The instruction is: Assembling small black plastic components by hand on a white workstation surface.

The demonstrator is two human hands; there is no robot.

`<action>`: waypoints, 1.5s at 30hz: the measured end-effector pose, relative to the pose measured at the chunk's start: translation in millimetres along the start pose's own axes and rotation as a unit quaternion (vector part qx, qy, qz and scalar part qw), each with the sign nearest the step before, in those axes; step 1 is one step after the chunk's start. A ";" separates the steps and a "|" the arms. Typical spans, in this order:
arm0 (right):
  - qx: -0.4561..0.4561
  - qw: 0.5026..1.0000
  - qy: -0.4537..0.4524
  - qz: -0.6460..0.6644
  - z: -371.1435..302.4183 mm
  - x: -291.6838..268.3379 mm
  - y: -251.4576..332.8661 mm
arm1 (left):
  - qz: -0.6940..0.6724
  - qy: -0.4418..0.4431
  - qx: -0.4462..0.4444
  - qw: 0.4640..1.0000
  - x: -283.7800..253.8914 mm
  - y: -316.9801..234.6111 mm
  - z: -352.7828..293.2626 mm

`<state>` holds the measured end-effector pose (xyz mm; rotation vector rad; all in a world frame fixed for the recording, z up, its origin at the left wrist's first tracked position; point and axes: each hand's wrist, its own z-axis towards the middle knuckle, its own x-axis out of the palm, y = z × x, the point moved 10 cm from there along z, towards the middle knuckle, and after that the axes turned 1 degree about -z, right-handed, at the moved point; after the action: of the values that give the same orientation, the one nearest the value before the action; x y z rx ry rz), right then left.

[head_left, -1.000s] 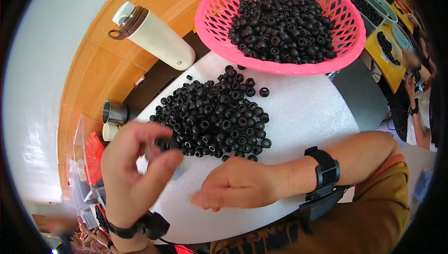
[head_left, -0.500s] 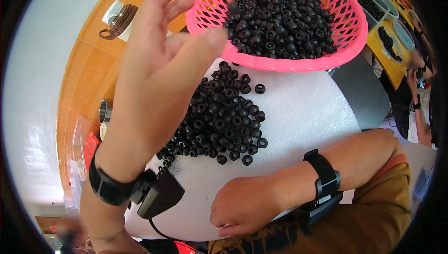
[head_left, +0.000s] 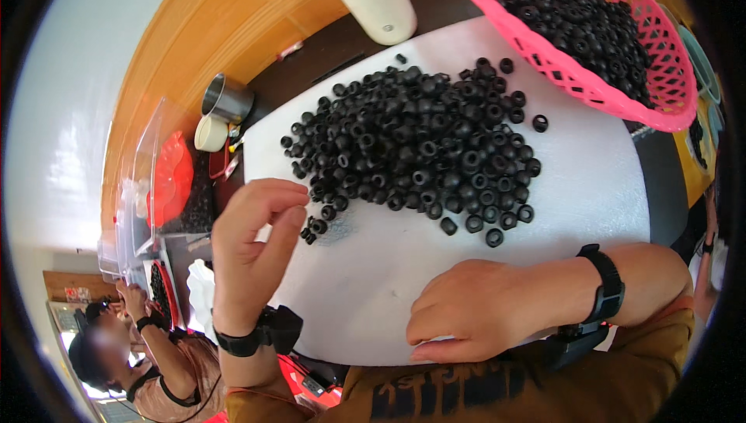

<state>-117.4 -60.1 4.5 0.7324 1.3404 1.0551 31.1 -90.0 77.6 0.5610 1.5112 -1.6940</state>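
A wide heap of black, round beads with holes (head_left: 420,139) lies spread over the white board (head_left: 590,197). Beside the heap's near left edge, my left hand (head_left: 260,248) holds its thumb apart from loosely bent fingers, and nothing shows between them. A few stray beads (head_left: 315,228) lie just right of its thumb. My right hand (head_left: 474,306) rests low over the board's near side, back upward and fingers curled under; whatever it may hold is hidden. Both wrists wear black straps.
A pink lattice basket (head_left: 571,73) full of black beads stands at the far right. Left of the board are a metal cup (head_left: 228,98), a small cream container (head_left: 210,134) and a red bag (head_left: 171,178). A white cylinder (head_left: 373,3) stands behind. A co-worker (head_left: 175,368) sits at lower left.
My view has shifted leftward, so the basket now appears farther right and more of the heap shows. My left hand has come down and back from near the basket to the heap's left edge.
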 end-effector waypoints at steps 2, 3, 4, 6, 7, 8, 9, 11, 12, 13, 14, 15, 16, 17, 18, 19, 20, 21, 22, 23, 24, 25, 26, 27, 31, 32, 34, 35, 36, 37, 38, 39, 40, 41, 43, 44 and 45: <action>-0.007 1.000 -0.013 0.024 0.5 -3.6 -0.1 | 0.065 0.021 -0.004 0.998 2.6 13.4 -11.3; -0.008 0.998 -0.036 0.049 0.3 -8.5 -2.1 | 0.062 0.017 -0.009 0.998 1.2 22.2 -15.4; -0.007 0.998 -0.030 0.049 0.5 -7.1 -4.2 | 0.084 0.029 -0.019 0.996 3.0 32.4 -19.6; 0.004 0.997 -0.037 0.075 2.9 -10.1 -6.8 | 0.095 0.044 -0.065 0.992 1.9 47.0 -26.9; 0.005 0.997 -0.031 0.075 4.4 -9.4 -7.1 | 0.093 0.041 -0.069 0.992 -0.3 50.6 -29.9; 0.011 0.995 -0.036 0.094 5.0 -10.7 -9.3 | 0.103 0.045 -0.069 0.991 0.3 54.1 -32.0; 0.017 0.993 -0.041 0.113 5.5 -12.0 -11.5 | 0.114 0.050 -0.070 0.990 0.8 57.5 -33.8; 0.018 0.992 -0.041 0.118 5.7 -12.6 -12.7 | 0.149 0.061 -0.047 0.986 2.3 57.9 -35.3; 0.017 0.991 -0.046 0.122 6.1 -14.0 -12.8 | 0.187 0.075 -0.020 0.979 5.8 55.7 -35.6; 0.018 0.991 -0.044 0.123 6.9 -14.2 -13.0 | 0.185 0.075 -0.022 0.980 7.0 58.5 -35.3; 0.019 0.991 -0.044 0.124 7.3 -14.9 -12.7 | 0.174 0.082 -0.021 0.981 9.7 59.5 -34.7; 0.019 0.991 -0.045 0.125 7.8 -15.4 -12.8 | 0.162 0.089 -0.019 0.982 12.1 60.2 -34.3; 0.019 0.991 -0.044 0.127 8.2 -15.2 -13.2 | 0.163 0.090 -0.020 0.982 12.5 61.0 -34.1; 0.016 0.991 -0.045 0.127 7.9 -15.7 -12.6 | 0.166 0.094 -0.026 0.981 13.1 61.6 -33.8; 0.013 0.991 -0.046 0.126 7.4 -16.1 -12.1 | 0.170 0.098 -0.032 0.980 13.7 62.1 -33.7; 0.013 0.991 -0.047 0.127 6.9 -16.0 -12.2 | 0.170 0.098 -0.032 0.980 14.3 61.5 -33.4; 0.006 0.992 -0.051 0.119 6.3 -16.5 -11.1 | 0.172 0.099 -0.034 0.980 15.0 61.5 -33.4; 0.000 0.992 -0.056 0.110 5.6 -17.0 -9.9 | 0.173 0.099 -0.036 0.979 15.5 61.0 -33.3; -0.001 0.992 -0.057 0.111 5.1 -17.2 -9.6 | 0.174 0.100 -0.036 0.979 15.6 60.1 -33.7; 0.001 0.993 -0.053 0.109 4.8 -16.8 -9.6 | 0.163 0.115 -0.031 0.979 18.6 58.6 -34.4; 0.002 0.993 -0.049 0.107 4.2 -16.1 -9.3 | 0.152 0.131 -0.026 0.979 21.8 56.5 -35.1; 0.001 0.993 -0.051 0.107 3.5 -16.0 -9.0 | 0.153 0.131 -0.025 0.979 22.6 53.2 -34.5; 0.001 0.993 -0.051 0.105 3.3 -15.4 -9.4 | 0.146 0.125 -0.038 0.981 22.0 51.9 -33.5; 0.001 0.993 -0.052 0.103 3.1 -15.1 -9.4 | 0.140 0.119 -0.052 0.982 21.5 51.7 -32.9; 0.012 0.993 -0.048 0.107 2.1 -14.2 -11.3 | 0.116 0.069 -0.060 0.989 19.3 52.7 -31.0; 0.009 0.993 -0.049 0.105 2.7 -14.0 -10.6 | 0.117 0.045 -0.032 0.992 18.3 49.2 -30.9; 0.005 0.994 -0.048 0.103 3.6 -13.9 -8.7 | 0.119 0.020 -0.005 0.993 18.0 42.5 -29.5; 0.007 0.993 -0.050 0.105 3.7 -14.1 -9.1 | 0.134 0.027 0.008 0.991 22.1 39.2 -27.4; 0.010 0.993 -0.052 0.108 3.8 -14.4 -9.6 | 0.148 0.033 0.021 0.988 24.9 36.6 -26.2; 0.010 0.993 -0.051 0.108 4.1 -14.5 -9.5 | 0.149 0.033 0.021 0.988 24.8 37.3 -25.8; 0.010 0.993 -0.050 0.106 4.3 -14.3 -9.5 | 0.155 0.038 0.027 0.987 26.2 37.6 -25.5; 0.011 0.993 -0.048 0.105 4.6 -13.9 -9.6 | 0.161 0.043 0.033 0.985 27.5 38.0 -25.5; 0.011 0.993 -0.048 0.105 4.8 -13.1 -10.1 | 0.161 0.044 0.033 0.985 27.6 39.5 -25.8; 0.008 0.992 -0.058 0.113 4.6 -13.9 -10.6 | 0.152 0.039 0.025 0.987 26.8 42.4 -26.0; 0.004 0.990 -0.067 0.121 4.8 -15.5 -10.4 | 0.144 0.034 0.017 0.989 24.3 42.0 -27.5; 0.014 0.989 -0.090 0.115 4.0 -20.4 -13.0 | 0.104 0.013 0.002 0.994 19.1 40.2 -28.3; 0.024 0.987 -0.114 0.109 3.0 -24.9 -15.3 | 0.064 -0.007 -0.013 0.998 13.6 38.3 -29.7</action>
<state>-109.6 -88.3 1.1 1.0214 1.1104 1.0775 47.9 -64.3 37.7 0.6174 1.4536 -1.5753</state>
